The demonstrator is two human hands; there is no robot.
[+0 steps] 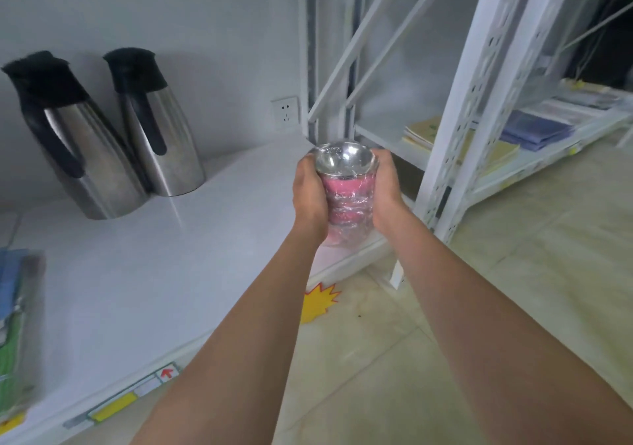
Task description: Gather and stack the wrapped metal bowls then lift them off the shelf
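A stack of metal bowls [346,184] wrapped in clear film, with pink bands showing through the wrap, is held between both hands above the right end of the white shelf [144,273]. The shiny inside of the top bowl faces up. My left hand [308,197] presses on the stack's left side and my right hand [385,184] on its right side. The bottom of the stack hangs over the shelf's front corner; whether it touches the shelf is unclear.
Two steel thermos jugs [113,143] with black lids stand at the back left of the shelf. Packaged goods [13,324] lie at the left edge. A white metal rack [479,119] with notebooks stands to the right. Tiled floor lies below.
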